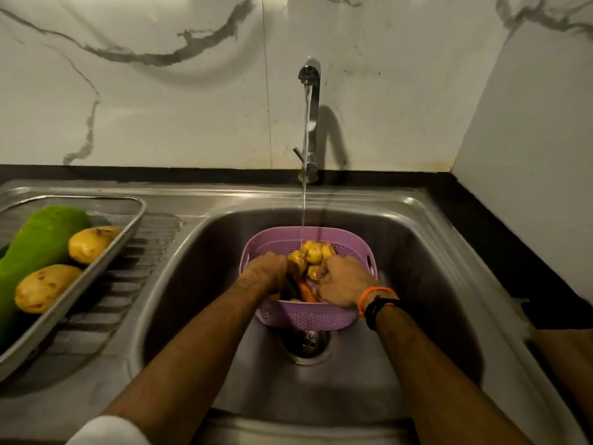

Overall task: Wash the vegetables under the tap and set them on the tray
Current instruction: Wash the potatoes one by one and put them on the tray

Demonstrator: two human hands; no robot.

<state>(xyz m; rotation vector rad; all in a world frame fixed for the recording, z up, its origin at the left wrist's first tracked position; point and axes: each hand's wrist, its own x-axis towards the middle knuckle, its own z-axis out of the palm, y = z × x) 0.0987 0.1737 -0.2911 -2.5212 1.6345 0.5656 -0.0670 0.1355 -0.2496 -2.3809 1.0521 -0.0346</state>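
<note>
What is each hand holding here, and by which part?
Both the left hand and right hand are in the purple basket among yellow potatoes; their grips are hidden.

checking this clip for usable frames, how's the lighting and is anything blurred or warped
Head view: dim, warm light; the tap throws a soft shadow on the wall to its right; the sink rim bows with wide-angle distortion; motion blur smears the right hand and the basket edge beside it; the tray vegetables are soft but readable.
</note>
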